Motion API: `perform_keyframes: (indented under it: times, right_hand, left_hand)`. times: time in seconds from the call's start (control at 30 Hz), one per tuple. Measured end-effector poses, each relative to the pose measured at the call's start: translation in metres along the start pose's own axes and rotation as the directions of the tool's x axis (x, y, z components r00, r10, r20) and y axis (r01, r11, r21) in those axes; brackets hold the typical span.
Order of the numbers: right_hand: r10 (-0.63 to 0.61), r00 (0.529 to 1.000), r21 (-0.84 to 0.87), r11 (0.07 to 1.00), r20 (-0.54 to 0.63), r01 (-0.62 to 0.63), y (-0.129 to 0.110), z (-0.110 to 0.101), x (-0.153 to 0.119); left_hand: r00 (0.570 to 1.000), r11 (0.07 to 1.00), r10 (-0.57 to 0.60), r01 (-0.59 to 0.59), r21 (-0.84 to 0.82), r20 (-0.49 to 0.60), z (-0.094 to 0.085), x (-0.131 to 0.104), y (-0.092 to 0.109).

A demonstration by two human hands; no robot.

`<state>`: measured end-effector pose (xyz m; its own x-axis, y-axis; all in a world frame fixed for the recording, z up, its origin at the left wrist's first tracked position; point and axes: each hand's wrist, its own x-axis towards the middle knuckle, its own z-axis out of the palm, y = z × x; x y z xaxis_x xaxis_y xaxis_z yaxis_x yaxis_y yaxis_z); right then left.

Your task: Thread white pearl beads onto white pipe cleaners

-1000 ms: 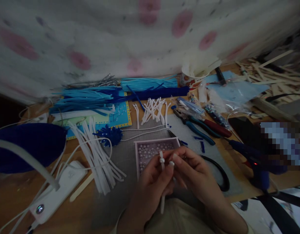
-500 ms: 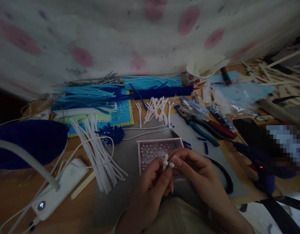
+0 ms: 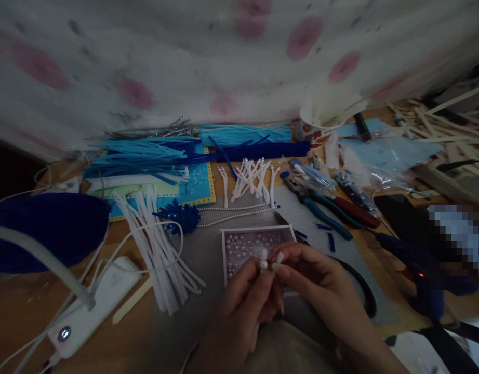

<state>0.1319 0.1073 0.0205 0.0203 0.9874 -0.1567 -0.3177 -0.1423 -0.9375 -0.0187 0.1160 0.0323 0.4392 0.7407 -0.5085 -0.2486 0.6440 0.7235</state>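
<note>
My left hand (image 3: 245,298) is pinched round a short white pipe cleaner (image 3: 263,255), with a pearl bead showing near its tip. Close beside it, my right hand (image 3: 317,280) has thumb and fingers closed on a white tip (image 3: 279,258), which looks like pipe cleaner. The fingers hide whether both white bits are one piece. Just behind my hands is a pink box (image 3: 223,249) with loose pearl beads (image 3: 239,244). Beyond it lie several bead-tipped white pipe cleaners (image 3: 249,179).
Plain white pipe cleaners (image 3: 157,254) lie left of my hands, near a white power strip (image 3: 103,301). A blue tufted piece (image 3: 180,217) adjoins a bead string (image 3: 235,212). Pliers (image 3: 319,208) and a blue glue gun (image 3: 422,270) with a lit red light are on the right.
Both hands stay together in front of the box. The bead seen at my right fingertips is now out of sight, and a white tip points up there instead. The view has shifted slightly.
</note>
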Motion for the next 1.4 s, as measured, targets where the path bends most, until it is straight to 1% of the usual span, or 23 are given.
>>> perform_keyframes:
  times: [0.07,0.13,0.2,0.3,0.33,0.37,0.4,0.43,0.47,0.5,0.53,0.57,0.6,0.63,0.67,0.7,0.87,1.0,1.13,1.23,1.3,1.33,1.4]
  right_hand:
    - [0.011,1.000,-0.025,1.000,0.025,-0.011,-0.001,-0.001,0.000]
    - [-0.025,1.000,-0.130,0.991,0.008,0.026,-0.003,-0.004,0.000]
    - [-0.109,0.992,-0.277,0.957,-0.068,0.086,-0.008,-0.011,-0.001]
    - [-0.263,0.939,-0.458,0.878,-0.221,0.139,-0.017,-0.028,-0.003]
    - [-0.312,0.924,-0.516,0.842,-0.223,0.159,-0.021,-0.033,-0.003]
    - [-0.359,0.917,-0.587,0.786,-0.174,0.197,-0.023,-0.038,-0.003]
    - [-0.395,0.916,-0.667,0.701,-0.070,0.251,-0.026,-0.042,-0.002]
    - [-0.408,0.910,-0.745,0.584,0.075,0.324,-0.027,-0.044,0.001]
    - [-0.387,0.891,-0.806,0.435,0.236,0.402,-0.028,-0.045,0.004]
    - [-0.327,0.864,-0.839,0.268,0.382,0.473,-0.028,-0.043,0.009]
    - [-0.239,0.840,-0.848,0.098,0.487,0.520,-0.027,-0.040,0.014]
    - [-0.137,0.830,-0.841,-0.061,0.540,0.537,-0.025,-0.035,0.020]
    - [-0.046,0.838,-0.828,-0.197,0.543,0.526,-0.023,-0.029,0.026]
    - [0.023,0.856,-0.813,-0.300,0.516,0.499,-0.021,-0.022,0.031]
    - [0.070,0.876,-0.804,-0.367,0.477,0.468,-0.018,-0.016,0.036]
    - [0.093,0.892,-0.801,-0.405,0.443,0.440,-0.016,-0.010,0.040]
    - [0.119,0.918,-0.818,-0.422,0.377,0.391,-0.009,0.006,0.045]
    - [0.128,0.929,-0.839,-0.400,0.347,0.369,-0.004,0.007,0.043]
    - [0.125,0.932,-0.861,-0.356,0.341,0.363,0.003,0.011,0.045]
    - [0.102,0.934,-0.877,-0.322,0.342,0.356,0.001,0.014,0.046]
    - [0.092,0.926,-0.878,-0.297,0.366,0.376,-0.008,0.009,0.040]
    - [0.071,0.924,-0.882,-0.277,0.377,0.381,-0.015,0.001,0.033]
    - [-0.052,0.936,-0.916,-0.232,0.348,0.328,-0.033,-0.028,0.015]
  left_hand:
    - [0.999,1.000,-0.010,0.010,-0.006,-0.041,0.001,-0.002,0.003]
    - [0.998,1.000,-0.004,0.005,0.003,-0.069,0.000,-0.005,0.004]
    - [0.995,1.000,-0.005,0.005,0.007,-0.097,-0.006,-0.009,0.004]
    - [0.971,0.998,-0.001,-0.014,-0.060,-0.240,-0.022,-0.016,0.003]
    - [0.953,0.994,0.001,-0.034,-0.105,-0.303,-0.027,-0.017,0.003]
    - [0.940,0.989,0.012,-0.062,-0.136,-0.340,-0.033,-0.019,0.003]
    - [0.932,0.984,0.028,-0.090,-0.155,-0.362,-0.037,-0.019,0.003]
    - [0.925,0.980,0.042,-0.112,-0.165,-0.377,-0.041,-0.019,0.003]
    - [0.920,0.978,0.059,-0.131,-0.164,-0.388,-0.045,-0.019,0.004]
    - [0.914,0.976,0.074,-0.149,-0.161,-0.398,-0.047,-0.018,0.004]
    - [0.911,0.974,0.085,-0.160,-0.157,-0.403,-0.049,-0.018,0.005]
    - [0.911,0.974,0.094,-0.168,-0.155,-0.402,-0.051,-0.018,0.005]
    - [0.913,0.973,0.099,-0.173,-0.154,-0.397,-0.052,-0.018,0.005]
    - [0.914,0.971,0.104,-0.178,-0.157,-0.392,-0.052,-0.018,0.005]
    - [0.913,0.970,0.101,-0.179,-0.165,-0.396,-0.052,-0.019,0.004]
    - [0.910,0.968,0.089,-0.174,-0.179,-0.406,-0.051,-0.020,0.004]
    - [0.896,0.956,-0.031,-0.103,-0.275,-0.444,-0.038,-0.025,0.006]
    - [0.911,0.970,-0.056,-0.047,-0.238,-0.409,-0.032,-0.023,0.011]
    - [0.930,0.979,-0.038,-0.039,-0.200,-0.365,-0.036,-0.022,0.010]
    - [0.938,0.968,-0.076,-0.012,-0.252,-0.339,-0.044,-0.025,0.001]
    - [0.925,0.956,-0.178,0.083,-0.281,-0.334,-0.050,-0.025,-0.008]
    - [0.918,0.955,-0.214,0.126,-0.267,-0.333,-0.053,-0.024,-0.012]
    - [0.915,0.954,-0.238,0.158,-0.253,-0.326,-0.057,-0.022,-0.018]
